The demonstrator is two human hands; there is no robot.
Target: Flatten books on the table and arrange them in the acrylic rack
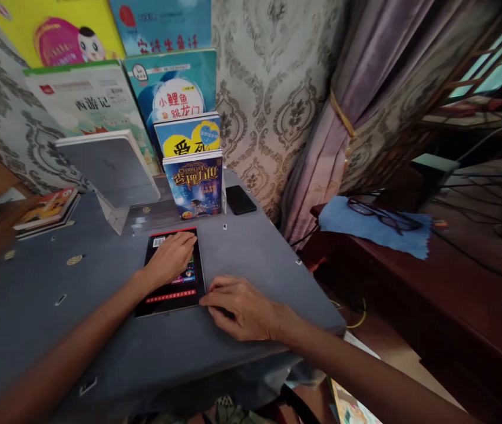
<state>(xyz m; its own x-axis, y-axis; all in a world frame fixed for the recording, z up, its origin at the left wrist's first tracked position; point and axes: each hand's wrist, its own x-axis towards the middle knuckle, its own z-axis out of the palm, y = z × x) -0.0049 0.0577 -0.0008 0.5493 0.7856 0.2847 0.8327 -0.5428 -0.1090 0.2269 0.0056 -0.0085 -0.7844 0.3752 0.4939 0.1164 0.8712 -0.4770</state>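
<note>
The black book (162, 290) lies lengthwise away from you on the table (255, 253), under your left hand (170, 259), fingers spread flat; your right hand (244, 309) meets its near right corner, pinching I cannot tell.

The flat book (174, 290) is black with a red top edge and a red lower band. The counter (268, 265) is grey-blue with scattered yellow motifs. The wallpaper (273, 82) bears dark scrolls on pale grey. The curtain (317, 159) is mauve; the cloth (343, 221), light blue.

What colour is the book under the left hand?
The book is mostly black, clearest in the head view.
</note>
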